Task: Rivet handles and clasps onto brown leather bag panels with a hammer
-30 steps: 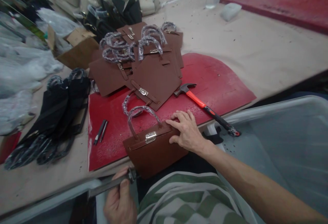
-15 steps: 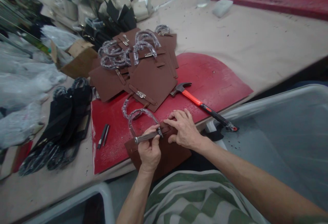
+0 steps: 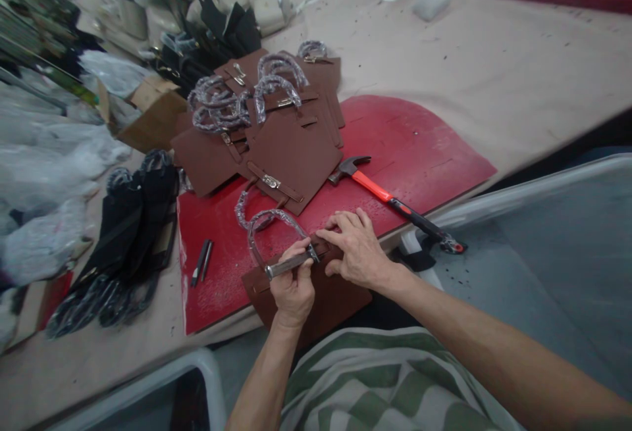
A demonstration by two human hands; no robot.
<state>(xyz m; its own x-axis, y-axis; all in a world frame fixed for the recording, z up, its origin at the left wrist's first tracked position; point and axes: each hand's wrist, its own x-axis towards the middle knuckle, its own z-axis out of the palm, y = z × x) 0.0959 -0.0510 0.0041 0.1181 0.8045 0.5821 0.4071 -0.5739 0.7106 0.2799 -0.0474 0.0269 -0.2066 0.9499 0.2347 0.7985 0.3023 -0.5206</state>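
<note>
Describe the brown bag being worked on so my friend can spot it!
Find the red mat under the orange-handled hammer. At its near edge is the brown bag. The right hand rests on it and the left hand holds a metal tool over it; the other brown bags are piled farther back.

dimly lit pale table, grey plastic bins along its near edge, dark blurred clutter beyond it
</note>
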